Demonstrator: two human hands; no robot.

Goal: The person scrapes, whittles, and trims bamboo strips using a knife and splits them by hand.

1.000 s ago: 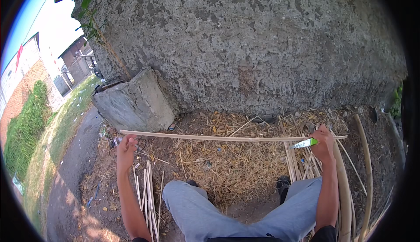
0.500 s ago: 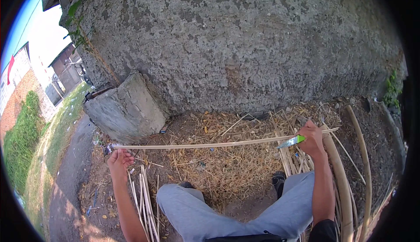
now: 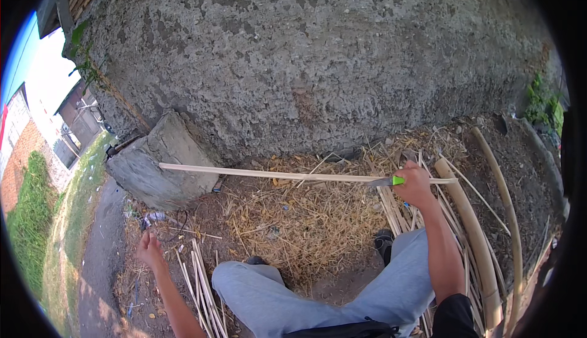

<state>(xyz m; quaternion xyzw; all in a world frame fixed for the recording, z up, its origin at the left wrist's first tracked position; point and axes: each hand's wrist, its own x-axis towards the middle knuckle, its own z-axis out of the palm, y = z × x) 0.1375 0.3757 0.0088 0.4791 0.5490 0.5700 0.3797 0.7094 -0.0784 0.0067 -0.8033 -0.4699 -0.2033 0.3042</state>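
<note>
A long, pale bamboo strip [image 3: 263,173] stretches nearly level across the front of me, its far-left end in front of the concrete block. My right hand [image 3: 416,185] is closed around it near its right end, and also grips a knife [image 3: 382,182] with a green handle, its blade pointing left along the strip. Lower at the left, my left hand [image 3: 148,251] is off the strip, with its fingers loosely open and nothing visible in them. Cut strips [image 3: 205,286] lie on the ground beside my left forearm.
Behind stands a rough grey wall [image 3: 293,63], with a concrete block [image 3: 177,161] at its left. Straw and shavings [image 3: 306,234] cover the ground between my feet. Thick bamboo poles [image 3: 471,234] and more split strips [image 3: 388,203] lie to the right.
My left hand has let go of the bamboo strip and dropped lower. The strip's left end has risen, and my right hand has shifted slightly left with the strip and knife.
</note>
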